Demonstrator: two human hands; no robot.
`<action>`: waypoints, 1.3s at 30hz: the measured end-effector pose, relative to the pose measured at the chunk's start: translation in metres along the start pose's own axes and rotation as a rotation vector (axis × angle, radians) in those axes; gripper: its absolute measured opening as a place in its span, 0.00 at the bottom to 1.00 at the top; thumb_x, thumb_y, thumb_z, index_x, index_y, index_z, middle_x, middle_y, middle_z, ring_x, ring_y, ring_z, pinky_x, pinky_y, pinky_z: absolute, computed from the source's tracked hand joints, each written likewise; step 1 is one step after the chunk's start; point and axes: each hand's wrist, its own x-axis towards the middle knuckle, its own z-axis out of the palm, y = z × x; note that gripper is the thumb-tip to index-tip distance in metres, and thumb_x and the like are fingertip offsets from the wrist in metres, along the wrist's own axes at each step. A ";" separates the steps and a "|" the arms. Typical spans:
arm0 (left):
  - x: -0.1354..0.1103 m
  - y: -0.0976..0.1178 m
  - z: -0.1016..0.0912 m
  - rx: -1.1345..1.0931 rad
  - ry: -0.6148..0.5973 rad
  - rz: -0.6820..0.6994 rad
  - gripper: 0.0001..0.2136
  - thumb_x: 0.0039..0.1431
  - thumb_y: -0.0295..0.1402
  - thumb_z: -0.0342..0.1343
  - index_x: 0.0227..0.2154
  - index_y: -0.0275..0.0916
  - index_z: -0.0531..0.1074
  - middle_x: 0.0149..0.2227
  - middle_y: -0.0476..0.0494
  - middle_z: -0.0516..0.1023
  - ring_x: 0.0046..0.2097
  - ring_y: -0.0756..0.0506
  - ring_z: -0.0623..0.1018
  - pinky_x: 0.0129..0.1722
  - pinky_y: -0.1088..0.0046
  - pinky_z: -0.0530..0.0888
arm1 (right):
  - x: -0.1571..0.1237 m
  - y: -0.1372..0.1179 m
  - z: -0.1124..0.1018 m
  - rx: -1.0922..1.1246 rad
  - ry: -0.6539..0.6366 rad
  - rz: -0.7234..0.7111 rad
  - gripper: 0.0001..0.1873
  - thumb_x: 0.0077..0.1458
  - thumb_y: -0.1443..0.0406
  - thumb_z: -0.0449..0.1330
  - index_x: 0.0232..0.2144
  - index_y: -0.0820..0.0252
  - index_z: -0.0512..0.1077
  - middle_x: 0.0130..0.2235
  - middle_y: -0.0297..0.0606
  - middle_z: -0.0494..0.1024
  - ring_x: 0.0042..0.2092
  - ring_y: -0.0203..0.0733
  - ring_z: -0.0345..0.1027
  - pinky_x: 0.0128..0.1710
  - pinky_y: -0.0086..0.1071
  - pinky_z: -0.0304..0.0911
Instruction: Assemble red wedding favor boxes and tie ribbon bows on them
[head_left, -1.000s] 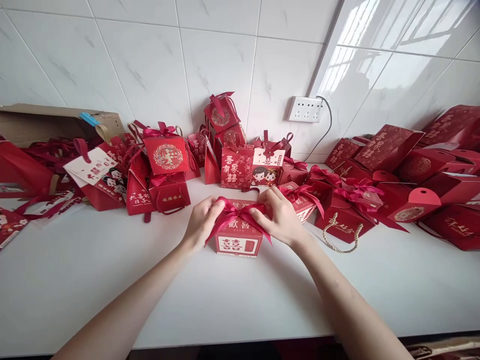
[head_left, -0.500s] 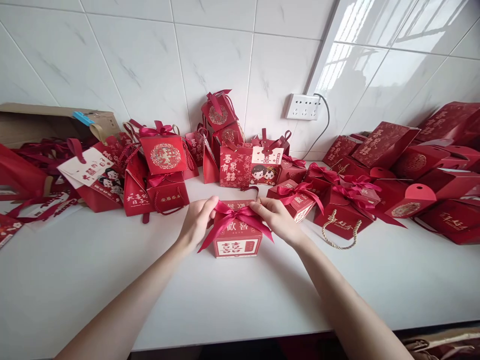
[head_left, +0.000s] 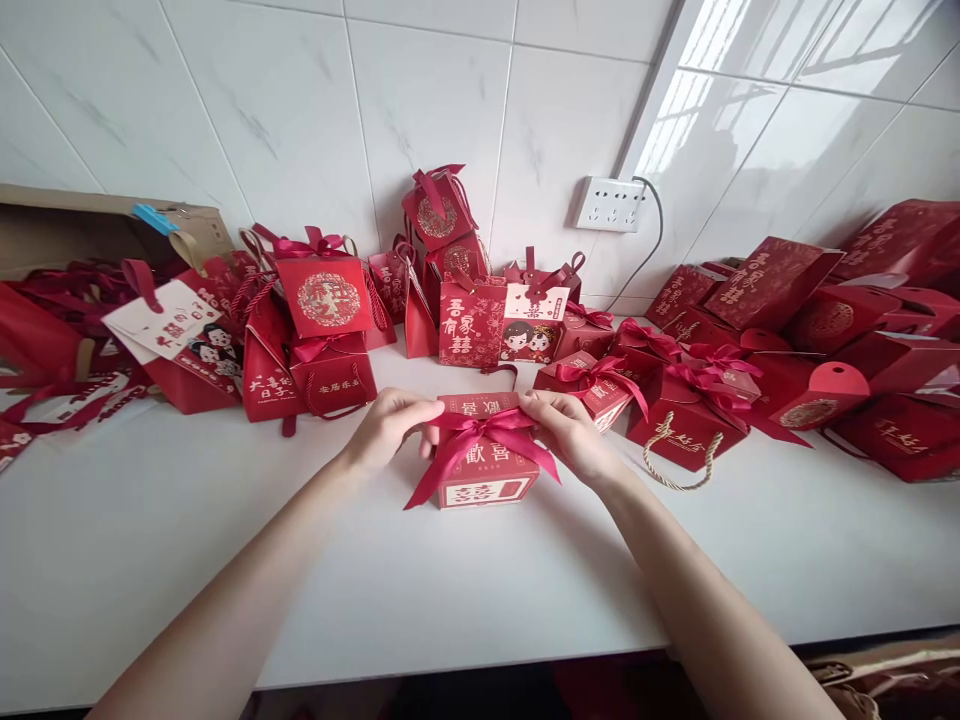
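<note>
1. Gift box (head_left: pixel 486 470): red, upright on the white desk (head_left: pixel 450 590), between the two hands; used below as reference point. Front face bears a white panel with a red character.
2. Bow (head_left: pixel 484 427): crimson ribbon, tied across the top of the gift box; tails hang to its left and right.
3. Left hand (head_left: pixel 386 425): at the left side of the gift box, fingers bent, tips at the bow's left loop. Pinch or light touch: cannot tell.
4. Right hand (head_left: pixel 574 435): at the right side of the gift box, fingers bent together, tips by the bow's right loop. Grasp likewise cannot be told.
5. Right of the gift box and slightly behind: small ribboned box (head_left: pixel 596 385); farther right, box with rope handle (head_left: pixel 679 440).
6. Behind the gift box: cartoon-couple box (head_left: pixel 529 335).
7. Left of the gift box and behind: medallion box (head_left: pixel 330 300), resting on another red box (head_left: pixel 337 375). Farther left, carton (head_left: pixel 214 228) with blue clip (head_left: pixel 154 218).
8. Well behind the gift box: tiled wall (head_left: pixel 277 100) carrying a socket strip (head_left: pixel 611 205).
</note>
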 end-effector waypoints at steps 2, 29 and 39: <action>0.000 0.003 -0.006 0.007 -0.113 -0.027 0.16 0.50 0.38 0.56 0.13 0.35 0.74 0.12 0.45 0.71 0.17 0.51 0.70 0.22 0.75 0.63 | -0.001 -0.003 -0.005 0.018 -0.059 0.003 0.24 0.48 0.50 0.63 0.18 0.60 0.60 0.21 0.28 0.57 0.23 0.30 0.48 0.25 0.29 0.45; 0.008 -0.015 -0.011 -0.124 -0.167 -0.122 0.14 0.41 0.36 0.58 0.07 0.36 0.72 0.07 0.49 0.65 0.11 0.54 0.63 0.13 0.79 0.57 | 0.006 0.003 -0.005 0.228 -0.061 0.125 0.20 0.38 0.60 0.64 0.12 0.59 0.55 0.17 0.26 0.56 0.22 0.28 0.46 0.24 0.27 0.46; 0.003 -0.004 -0.007 -0.092 -0.162 -0.087 0.14 0.43 0.36 0.57 0.08 0.35 0.72 0.10 0.46 0.70 0.13 0.53 0.65 0.14 0.78 0.59 | 0.002 0.006 -0.005 0.102 -0.071 0.134 0.19 0.48 0.56 0.61 0.18 0.59 0.59 0.20 0.27 0.56 0.23 0.30 0.46 0.24 0.28 0.43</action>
